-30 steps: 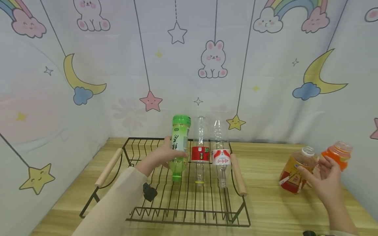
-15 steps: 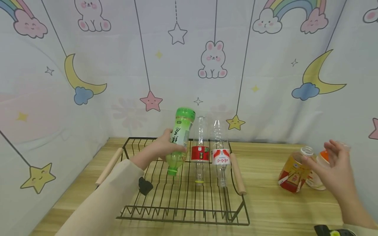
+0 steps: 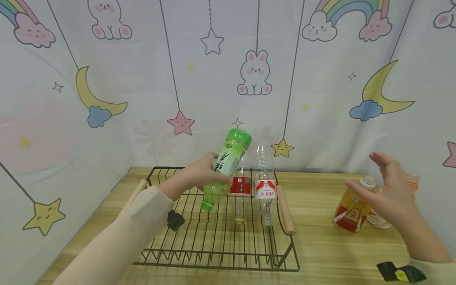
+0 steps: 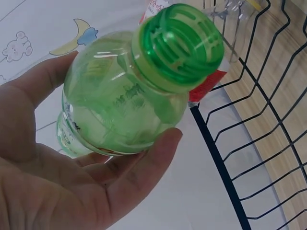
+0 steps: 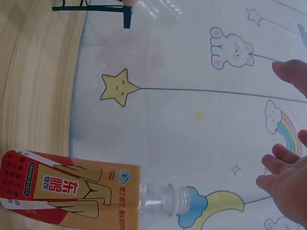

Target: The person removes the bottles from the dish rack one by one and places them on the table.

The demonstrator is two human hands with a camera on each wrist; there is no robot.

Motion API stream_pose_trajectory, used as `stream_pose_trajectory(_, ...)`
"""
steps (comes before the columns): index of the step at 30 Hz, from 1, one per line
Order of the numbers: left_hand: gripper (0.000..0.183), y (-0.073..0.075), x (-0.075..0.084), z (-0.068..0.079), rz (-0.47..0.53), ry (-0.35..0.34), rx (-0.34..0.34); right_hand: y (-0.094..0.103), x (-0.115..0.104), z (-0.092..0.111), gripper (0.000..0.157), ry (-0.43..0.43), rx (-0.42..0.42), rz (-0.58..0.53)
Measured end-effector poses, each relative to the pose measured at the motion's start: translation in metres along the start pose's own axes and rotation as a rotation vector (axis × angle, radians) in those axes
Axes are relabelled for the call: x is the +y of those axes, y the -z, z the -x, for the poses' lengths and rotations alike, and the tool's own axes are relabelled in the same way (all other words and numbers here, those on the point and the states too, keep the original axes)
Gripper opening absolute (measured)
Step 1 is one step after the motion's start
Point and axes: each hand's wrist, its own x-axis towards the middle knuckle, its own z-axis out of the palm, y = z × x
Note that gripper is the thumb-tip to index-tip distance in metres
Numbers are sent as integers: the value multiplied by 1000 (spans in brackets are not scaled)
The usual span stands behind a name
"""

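My left hand [image 3: 199,174] grips a green plastic bottle [image 3: 226,162] by its side, neck down and tilted, above the left-middle part of a black wire dish rack [image 3: 221,267]. In the left wrist view, the thumb and fingers curl round the green bottle [image 4: 120,96], whose open mouth points towards the camera. Two clear bottles stand neck down in the rack: one with a red label [image 3: 241,186], one with a red-and-white label [image 3: 265,190]. My right hand [image 3: 395,194] hovers with spread fingers, holding nothing. Near it stands a yellow-and-red-labelled bottle [image 3: 350,213], upright.
Another clear bottle [image 3: 412,177] stands behind my right hand, mostly hidden. The rack has wooden handles, the right one [image 3: 286,209] beside the clear bottles. A printed curtain [image 3: 320,134] hangs behind the wooden table [image 3: 313,245].
My left hand has lifted the green bottle slightly and tilted its base to the right. My right hand has let go of the orange-labelled bottle and drawn back, with its fingers spread.
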Motion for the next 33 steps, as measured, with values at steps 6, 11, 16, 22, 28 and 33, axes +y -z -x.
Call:
stream_pose_trajectory(6,82,-5,7,2,-65,-31,-29,-10,-21,-3,92,86,-55,57)
stream_pose_trajectory(11,87,-10,14,4,-105,-42,-56,-18,-38,-5,93,129,-126,61)
stream_pose_trajectory(16,90,-13,21,7,-161,-59,-79,-26,-51,-6,93,225,-119,89)
stream_pose_trajectory(22,90,-19,27,7,-199,-79,-112,-39,-58,-7,92,322,-135,47)
stream_pose_trajectory(28,88,-27,32,6,-213,-120,-164,-49,-62,-7,92,414,-152,87)
stream_pose_trajectory(33,84,-32,38,6,-234,-160,-199,-54,-69,-6,88,452,-182,120)
